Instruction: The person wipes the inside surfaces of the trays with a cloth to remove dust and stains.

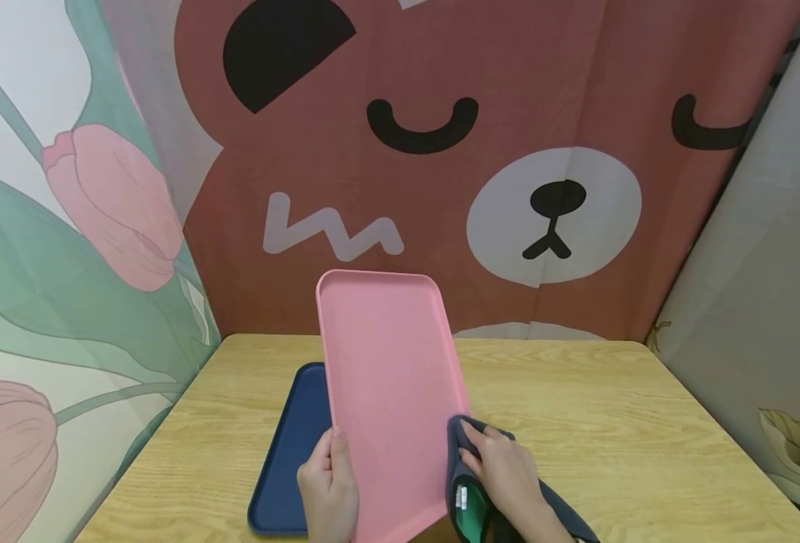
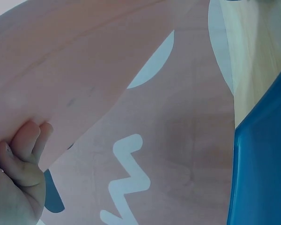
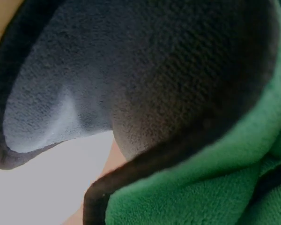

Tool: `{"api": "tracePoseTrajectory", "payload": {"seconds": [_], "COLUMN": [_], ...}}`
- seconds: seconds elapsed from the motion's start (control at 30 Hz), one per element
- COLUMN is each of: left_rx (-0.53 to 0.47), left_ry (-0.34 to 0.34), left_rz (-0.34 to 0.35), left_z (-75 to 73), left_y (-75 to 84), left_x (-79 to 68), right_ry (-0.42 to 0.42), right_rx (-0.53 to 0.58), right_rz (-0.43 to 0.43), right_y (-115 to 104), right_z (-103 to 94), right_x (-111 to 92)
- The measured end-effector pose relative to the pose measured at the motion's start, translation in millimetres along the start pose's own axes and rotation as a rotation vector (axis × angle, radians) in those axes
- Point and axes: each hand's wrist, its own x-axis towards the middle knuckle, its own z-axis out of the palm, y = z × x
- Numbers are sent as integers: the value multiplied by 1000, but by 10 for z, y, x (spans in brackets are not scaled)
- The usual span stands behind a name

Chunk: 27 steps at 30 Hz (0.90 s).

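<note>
A pink rectangular tray is held up and tilted over the table. My left hand grips its left edge, thumb on the near face; the left wrist view shows curled fingers against the tray's underside. At the lower right edge, my right hand holds a grey cloth with a green reverse side and dark trim against the tray. The cloth fills most of the right wrist view and hides the right fingers there.
A dark blue tray lies flat on the wooden table, left of and partly behind the pink one. A bear-print curtain hangs at the table's far edge. Floral fabric hangs along the left side.
</note>
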Motion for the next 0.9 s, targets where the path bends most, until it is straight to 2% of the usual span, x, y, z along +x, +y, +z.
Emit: {"api": "tracePoseTrajectory", "payload": {"seconds": [0.43, 0.7, 0.9], "left_rx": [11, 11, 3], "left_ry": [5, 3, 27], "left_rz": [-2, 7, -30], "left_z": [-1, 16, -7], "left_y": [-10, -37, -43], "left_x": [-27, -15, 7], "right_ry": [-5, -85, -81], "right_rx": [14, 182, 326], "right_rz": [17, 134, 195], "right_y": [22, 108, 135], "right_z": [26, -16, -96], "right_x": [-2, 31, 35]}}
